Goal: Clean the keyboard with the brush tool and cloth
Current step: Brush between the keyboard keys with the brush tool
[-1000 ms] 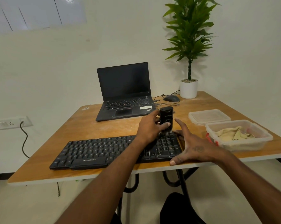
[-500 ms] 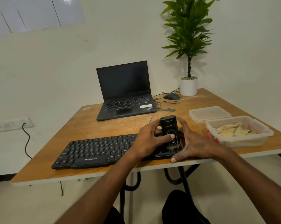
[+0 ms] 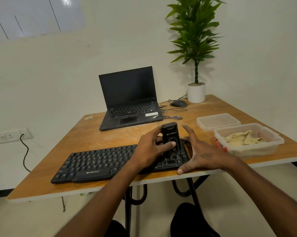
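Observation:
A black keyboard [image 3: 99, 164] lies along the near edge of the wooden table [image 3: 110, 135]. My left hand [image 3: 151, 152] grips a black brush tool [image 3: 170, 135] upright, its lower end down on the keys at the keyboard's right end. My right hand [image 3: 201, 155] rests with straight fingers against the keyboard's right edge, thumb at the front corner. A beige cloth [image 3: 243, 138] lies crumpled in a clear plastic container [image 3: 252, 149] to the right.
An open black laptop [image 3: 129, 100] stands behind the keyboard, with a mouse [image 3: 178, 103] and cables beside it. A potted plant [image 3: 196, 92] sits at the far right corner. The container's lid [image 3: 217, 120] lies behind the container.
The brush tool came toward me over the right-end keys, then went back a little. My right hand has stayed against the keyboard's right edge. The camera has shifted slightly.

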Demonstrator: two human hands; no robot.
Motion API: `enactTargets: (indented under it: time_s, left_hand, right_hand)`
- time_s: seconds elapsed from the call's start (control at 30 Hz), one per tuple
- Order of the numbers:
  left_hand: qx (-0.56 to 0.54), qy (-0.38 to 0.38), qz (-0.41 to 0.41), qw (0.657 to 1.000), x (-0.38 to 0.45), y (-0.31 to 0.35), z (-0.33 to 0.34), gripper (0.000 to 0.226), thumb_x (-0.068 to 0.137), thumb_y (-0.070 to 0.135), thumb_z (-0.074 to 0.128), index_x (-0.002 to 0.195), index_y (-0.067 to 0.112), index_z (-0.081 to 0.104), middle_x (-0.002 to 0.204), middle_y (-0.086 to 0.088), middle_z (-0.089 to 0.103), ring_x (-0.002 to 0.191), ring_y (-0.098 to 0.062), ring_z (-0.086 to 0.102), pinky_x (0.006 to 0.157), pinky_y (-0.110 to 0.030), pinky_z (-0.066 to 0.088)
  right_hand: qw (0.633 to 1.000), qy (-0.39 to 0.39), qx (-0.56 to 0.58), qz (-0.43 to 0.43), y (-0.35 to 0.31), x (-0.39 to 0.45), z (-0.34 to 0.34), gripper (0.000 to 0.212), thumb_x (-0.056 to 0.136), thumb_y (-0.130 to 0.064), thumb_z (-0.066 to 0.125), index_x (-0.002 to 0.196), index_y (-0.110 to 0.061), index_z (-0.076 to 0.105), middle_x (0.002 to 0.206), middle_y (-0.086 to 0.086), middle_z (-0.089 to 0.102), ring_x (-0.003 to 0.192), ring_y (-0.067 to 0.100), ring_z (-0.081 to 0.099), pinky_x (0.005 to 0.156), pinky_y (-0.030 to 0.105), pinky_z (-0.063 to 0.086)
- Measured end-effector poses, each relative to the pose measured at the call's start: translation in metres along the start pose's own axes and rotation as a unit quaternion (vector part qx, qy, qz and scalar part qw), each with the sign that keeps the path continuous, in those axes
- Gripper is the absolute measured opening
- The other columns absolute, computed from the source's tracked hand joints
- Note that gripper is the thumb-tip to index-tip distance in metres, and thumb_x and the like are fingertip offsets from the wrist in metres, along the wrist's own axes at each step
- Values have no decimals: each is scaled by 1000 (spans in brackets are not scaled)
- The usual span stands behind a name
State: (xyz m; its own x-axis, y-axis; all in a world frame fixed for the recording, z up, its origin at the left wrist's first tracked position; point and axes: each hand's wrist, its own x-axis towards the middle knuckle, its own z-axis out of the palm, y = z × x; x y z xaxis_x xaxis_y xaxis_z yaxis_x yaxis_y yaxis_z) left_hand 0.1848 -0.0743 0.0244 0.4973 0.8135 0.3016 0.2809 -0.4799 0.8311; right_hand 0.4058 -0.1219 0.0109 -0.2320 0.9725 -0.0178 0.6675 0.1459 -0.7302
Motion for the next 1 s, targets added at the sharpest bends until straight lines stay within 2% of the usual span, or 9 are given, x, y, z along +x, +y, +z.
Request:
enactTargets:
  time_s: [0.13,0.23,0.33,0.43,0.53,0.7,0.77,0.87,1.0]
  left_hand:
    - [-49,-24,-10,998,-32,4,-4,54,95,16,77,140,32,53,126,-2,75,114,-14,74,94,-40,64]
    - [-38,-29,-3,999,-29,6,0,53,95,16,77,140,28,53,126,-3,75,113,-14,74,94,-40,64]
    - [19,10,12,1000,-4,2,7,55,94,20,78,143,28,53,126,-1,75,109,-12,75,91,-40,65]
    - [81,57,20,995,30,-5,7,58,93,25,80,145,26,55,135,0,71,119,-13,71,97,-42,62]
    - [83,63,0,995,45,-7,5,60,94,25,79,148,24,53,139,-2,69,124,-17,68,100,-36,60]
    - [52,23,-9,998,20,-3,4,59,94,26,79,147,25,53,128,-1,75,109,-14,75,90,-44,65]
    - [19,-6,-10,1000,2,3,1,57,95,21,77,145,29,52,121,0,77,105,-12,77,86,-37,66]
    - [-20,-39,-18,999,-26,10,-5,57,95,15,76,145,29,51,122,4,76,113,-10,74,88,-28,63]
    - [0,-23,-12,1000,-33,6,-9,54,94,14,76,138,35,52,120,13,73,111,-1,72,85,-21,61]
  right_hand:
    - [1000,0,1,1,1,1,1,155,50,-56,95,146,-53,-26,166,3,19,150,28,23,117,37,25]
    - [1000,-1,3,0,0,1,1,155,49,-57,95,146,-54,-26,166,4,19,150,28,24,116,36,26]
    - [1000,-1,-6,3,-2,1,1,154,50,-58,95,145,-54,-27,165,3,21,147,28,31,115,36,30]
    - [1000,2,1,9,-1,1,1,155,50,-55,96,145,-55,-26,164,2,24,144,25,36,112,32,32]
    - [1000,-2,12,6,-1,0,0,155,52,-50,96,148,-51,-25,163,2,26,143,22,38,109,26,31]
    - [1000,6,1,-2,-2,-1,1,153,54,-53,95,148,-50,-26,165,5,20,149,27,27,109,28,27]
    - [1000,4,-4,-5,-1,-2,1,153,54,-56,94,147,-50,-27,166,6,20,149,28,26,113,32,27]
    - [1000,3,-4,-6,0,-1,1,153,53,-56,94,147,-51,-27,166,5,19,150,28,25,114,33,27]
    - [1000,5,2,-2,1,-1,1,154,52,-56,95,147,-51,-26,166,5,20,149,26,26,111,29,27]
